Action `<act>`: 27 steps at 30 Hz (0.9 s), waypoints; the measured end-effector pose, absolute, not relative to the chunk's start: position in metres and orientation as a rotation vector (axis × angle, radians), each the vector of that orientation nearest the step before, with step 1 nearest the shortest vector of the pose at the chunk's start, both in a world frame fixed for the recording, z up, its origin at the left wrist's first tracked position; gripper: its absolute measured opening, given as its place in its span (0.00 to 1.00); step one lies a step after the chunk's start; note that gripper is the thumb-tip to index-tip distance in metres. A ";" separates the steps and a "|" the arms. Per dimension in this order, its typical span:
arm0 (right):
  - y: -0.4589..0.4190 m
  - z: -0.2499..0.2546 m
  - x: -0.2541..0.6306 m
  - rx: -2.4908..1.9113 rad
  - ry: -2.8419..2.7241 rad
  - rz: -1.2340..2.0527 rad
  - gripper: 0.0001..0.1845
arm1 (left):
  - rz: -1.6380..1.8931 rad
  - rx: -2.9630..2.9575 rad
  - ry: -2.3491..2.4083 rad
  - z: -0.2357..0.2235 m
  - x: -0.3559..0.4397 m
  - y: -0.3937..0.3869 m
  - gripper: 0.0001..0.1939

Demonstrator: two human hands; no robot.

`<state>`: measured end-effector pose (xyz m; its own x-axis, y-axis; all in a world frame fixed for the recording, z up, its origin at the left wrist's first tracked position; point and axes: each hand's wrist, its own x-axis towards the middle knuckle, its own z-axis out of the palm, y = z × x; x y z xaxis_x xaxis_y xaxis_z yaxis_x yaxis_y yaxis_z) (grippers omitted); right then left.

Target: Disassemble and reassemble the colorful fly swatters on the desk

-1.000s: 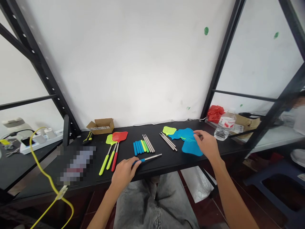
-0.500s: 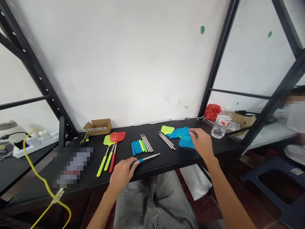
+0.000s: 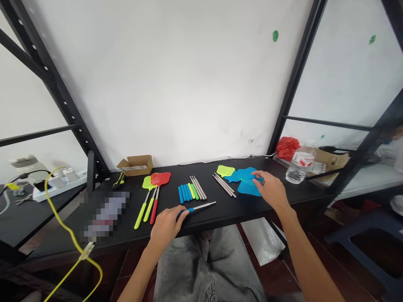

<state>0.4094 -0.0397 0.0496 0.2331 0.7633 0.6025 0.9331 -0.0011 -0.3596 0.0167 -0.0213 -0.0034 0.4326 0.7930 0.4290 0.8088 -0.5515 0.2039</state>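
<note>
My left hand (image 3: 166, 225) is closed round the blue grip of a metal swatter rod (image 3: 201, 206) that lies on the black table (image 3: 226, 212) near its front edge. My right hand (image 3: 271, 191) pinches a blue swatter head (image 3: 248, 186) at the table's right. More blue heads (image 3: 241, 174) and a yellow-green head (image 3: 225, 170) lie just behind it. Several blue and green loose grips (image 3: 187, 192) and two bundles of bare metal rods (image 3: 198, 187) (image 3: 224, 185) lie in the middle.
Three assembled swatters (image 3: 151, 197), two yellow-green and one red, lie at the left. A small cardboard box (image 3: 136, 165) stands at the back. A water bottle (image 3: 299, 165) and a red bag (image 3: 286, 147) are at the right. A yellow cable (image 3: 63, 226) hangs at the left.
My right hand has drawn one blue swatter head back toward the pile and now pinches it by its edge. My left hand has kept its hold on the rod.
</note>
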 end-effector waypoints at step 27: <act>-0.034 0.058 0.399 -0.788 -0.512 0.924 0.14 | -0.791 -2.647 -1.483 -0.002 0.017 -0.022 0.20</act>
